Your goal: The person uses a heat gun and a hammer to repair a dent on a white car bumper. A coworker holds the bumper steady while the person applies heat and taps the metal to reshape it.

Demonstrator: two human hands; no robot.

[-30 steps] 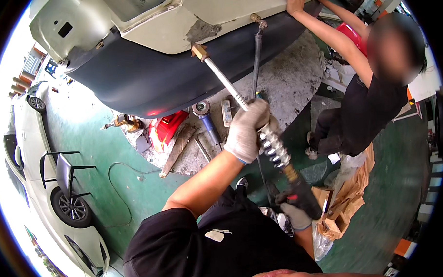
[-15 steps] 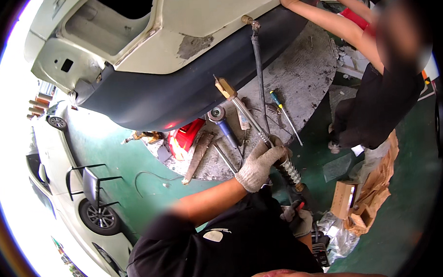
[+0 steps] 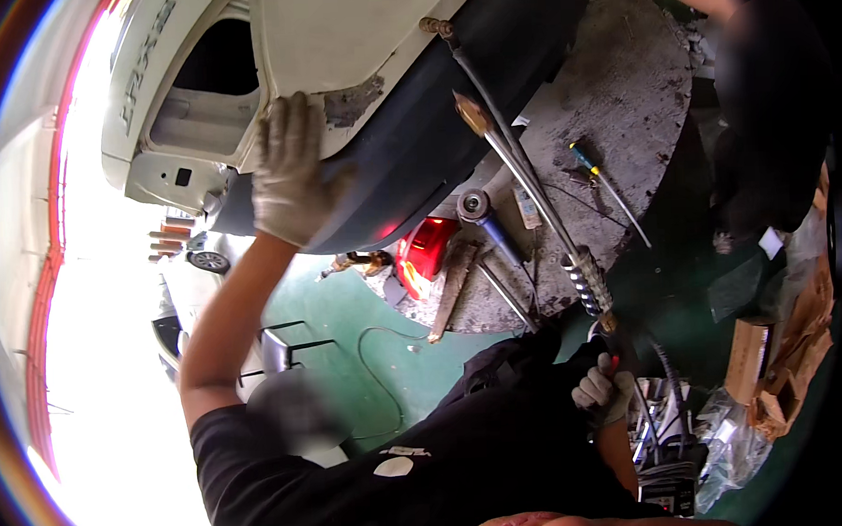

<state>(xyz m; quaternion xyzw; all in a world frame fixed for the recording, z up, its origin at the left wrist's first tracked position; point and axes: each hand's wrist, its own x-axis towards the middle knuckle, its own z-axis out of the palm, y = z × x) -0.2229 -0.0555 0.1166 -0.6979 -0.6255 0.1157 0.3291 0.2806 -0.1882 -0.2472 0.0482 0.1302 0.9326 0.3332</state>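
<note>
Now, left hand (image 3: 293, 170): gloved, spread wide and pressed flat on the cream body panel (image 3: 339, 34), right at the upper edge of the dark bumper (image 3: 417, 143).
Right hand (image 3: 604, 391): gloved, closed around the lower end of the long metal lance (image 3: 539, 203), well below the bumper.
Lance: runs up from that grip, past its coiled spring guard (image 3: 589, 280), and its brass tip (image 3: 471, 113) sits in front of the bumper's face; touching or just short of it, hard to tell.
Step in hand: looks like bracing the panel with one hand while the other lines the lance up on the bumper.
Next move calls for: probably a firm one-handed hold low on the lance, with the tip kept clear of the bracing fingers above the bumper.
Below the bumper: a red tail lamp (image 3: 425, 249), an angle grinder (image 3: 482, 214) and a screwdriver (image 3: 604, 182) lie on a grey slab (image 3: 637, 88).
Right of the bumper: another person (image 3: 768, 112), arm raised towards the car body.
Under the bumper, further down: green floor (image 3: 349, 321).
</note>
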